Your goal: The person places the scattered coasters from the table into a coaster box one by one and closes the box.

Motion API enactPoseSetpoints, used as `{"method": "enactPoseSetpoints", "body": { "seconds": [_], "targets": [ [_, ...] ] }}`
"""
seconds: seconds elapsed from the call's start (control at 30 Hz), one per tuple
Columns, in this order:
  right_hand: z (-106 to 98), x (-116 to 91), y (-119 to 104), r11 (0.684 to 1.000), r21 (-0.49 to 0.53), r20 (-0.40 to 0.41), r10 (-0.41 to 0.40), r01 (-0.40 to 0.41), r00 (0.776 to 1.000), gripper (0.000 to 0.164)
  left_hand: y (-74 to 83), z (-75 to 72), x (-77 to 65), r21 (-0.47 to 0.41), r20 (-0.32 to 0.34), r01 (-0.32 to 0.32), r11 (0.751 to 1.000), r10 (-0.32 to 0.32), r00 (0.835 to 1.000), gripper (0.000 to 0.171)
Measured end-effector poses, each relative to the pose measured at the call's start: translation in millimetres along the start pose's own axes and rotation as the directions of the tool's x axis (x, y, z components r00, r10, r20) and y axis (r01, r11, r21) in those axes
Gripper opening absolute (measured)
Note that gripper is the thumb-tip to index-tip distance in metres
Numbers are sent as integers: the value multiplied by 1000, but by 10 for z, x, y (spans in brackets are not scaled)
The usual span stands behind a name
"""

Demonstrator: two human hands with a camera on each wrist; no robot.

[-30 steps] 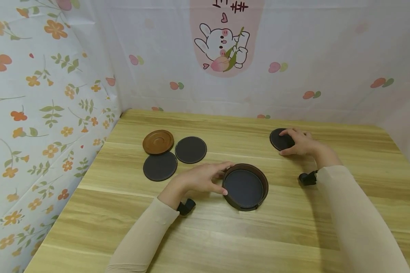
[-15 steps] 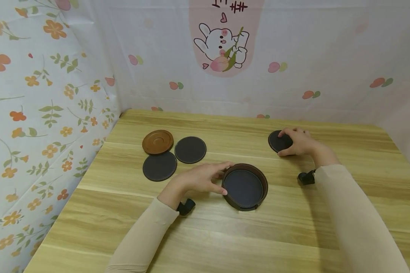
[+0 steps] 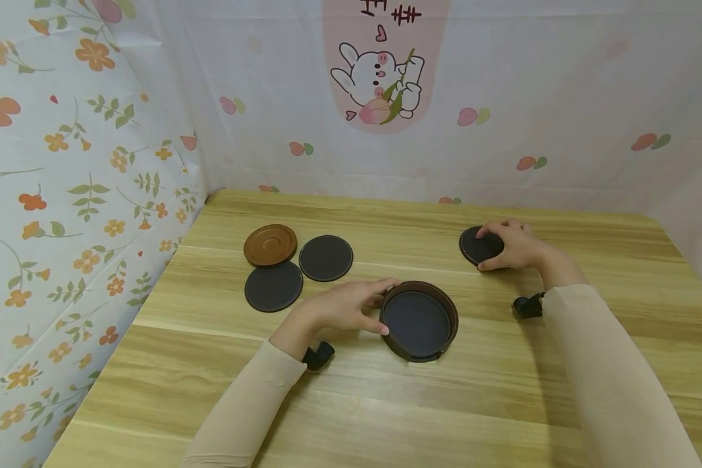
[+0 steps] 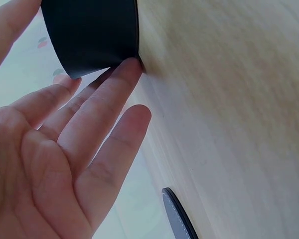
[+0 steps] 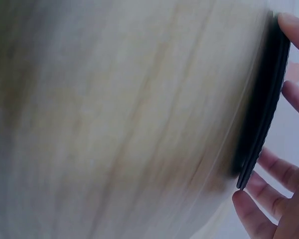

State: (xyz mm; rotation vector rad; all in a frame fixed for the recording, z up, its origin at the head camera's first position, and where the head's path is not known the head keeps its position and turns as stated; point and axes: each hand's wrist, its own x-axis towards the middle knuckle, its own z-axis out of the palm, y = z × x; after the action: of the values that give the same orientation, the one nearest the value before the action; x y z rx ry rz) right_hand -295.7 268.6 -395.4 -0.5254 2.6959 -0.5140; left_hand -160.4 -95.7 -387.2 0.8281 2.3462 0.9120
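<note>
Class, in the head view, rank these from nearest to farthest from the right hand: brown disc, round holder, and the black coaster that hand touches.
1. Black coaster: touching the right hand.
2. Holder: to that hand's left, closer to the wearer.
3. Brown disc: far left.

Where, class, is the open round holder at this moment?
In the head view, the open round holder stands on the table below and right of the picture's middle, the left hand touching its left side.

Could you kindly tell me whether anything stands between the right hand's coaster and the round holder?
Nothing visible stands between the coaster and the holder; the left hand touches the holder's left side.
</note>
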Motion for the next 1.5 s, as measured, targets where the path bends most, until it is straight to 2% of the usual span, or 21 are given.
{"method": "enactPoseSetpoints", "body": {
  "seconds": [0.17, 0.67, 1.5],
  "targets": [
    [-10, -24, -7, 1000, 7, 1, 9, -9, 1000, 69, 2, 1, 1, 1, -8, -7, 1000, 7, 1000, 86],
    [-5, -143, -41, 999, 10, -3, -35, 35, 999, 65, 21, -1, 6, -14, -2, 15, 1000, -15, 1000, 86],
    [-25, -377, -302, 997, -12, -21, -81, 80, 997, 63, 22, 17, -3, -49, 1, 14, 999, -14, 1000, 86]
  ]
}}
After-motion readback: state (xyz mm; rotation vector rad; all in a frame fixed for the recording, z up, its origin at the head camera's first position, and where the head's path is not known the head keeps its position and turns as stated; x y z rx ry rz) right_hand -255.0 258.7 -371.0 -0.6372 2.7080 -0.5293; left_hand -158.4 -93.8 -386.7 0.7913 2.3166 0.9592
